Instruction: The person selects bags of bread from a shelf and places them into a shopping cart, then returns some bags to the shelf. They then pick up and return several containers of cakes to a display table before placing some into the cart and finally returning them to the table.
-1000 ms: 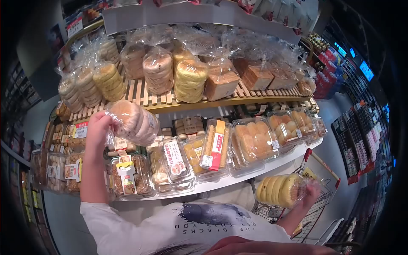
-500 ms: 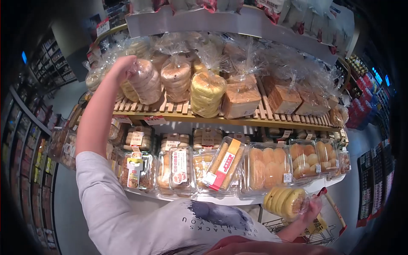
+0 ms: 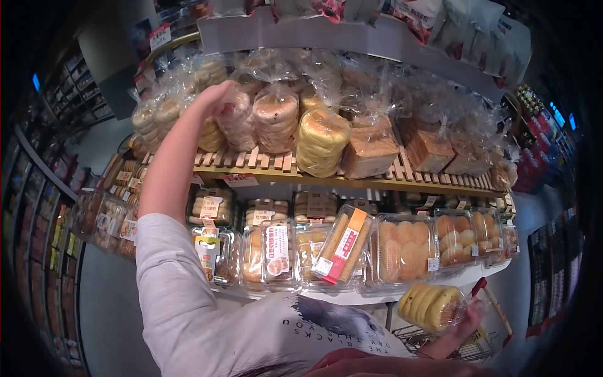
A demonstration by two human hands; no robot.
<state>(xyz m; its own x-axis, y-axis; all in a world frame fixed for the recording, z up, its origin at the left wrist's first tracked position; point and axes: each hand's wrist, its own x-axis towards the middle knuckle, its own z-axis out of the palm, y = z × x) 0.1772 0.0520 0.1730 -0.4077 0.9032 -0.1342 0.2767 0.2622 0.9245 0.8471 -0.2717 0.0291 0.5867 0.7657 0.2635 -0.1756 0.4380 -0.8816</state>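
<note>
My left hand (image 3: pixel 220 97) reaches up to the shelf. Its fingers are closed at the upper side of a clear bag of pale round bread (image 3: pixel 239 124), which stands upright on the slats. Close beside it is another bagged stack of round bread (image 3: pixel 275 119), with a yellow bagged loaf (image 3: pixel 323 143) further right. Low at the right, my right hand (image 3: pixel 466 319) grips the gathered end of a clear bag of yellow bread (image 3: pixel 430 306), held sideways in front of the lower display. Part of each hand's fingers is hidden.
Square bagged loaves (image 3: pixel 370 151) stand on the slatted wooden shelf (image 3: pixel 270 161). Below are clear boxes of buns (image 3: pixel 407 250) and a tilted long box (image 3: pixel 342 245). A shopping cart (image 3: pixel 499 314) is at the lower right. Overhead, a grey shelf edge (image 3: pixel 301 34) crosses the view.
My left hand and the pale bread have shifted slightly right and further back on the shelf. The right hand still holds the yellow bread. The whole view has moved a little.
</note>
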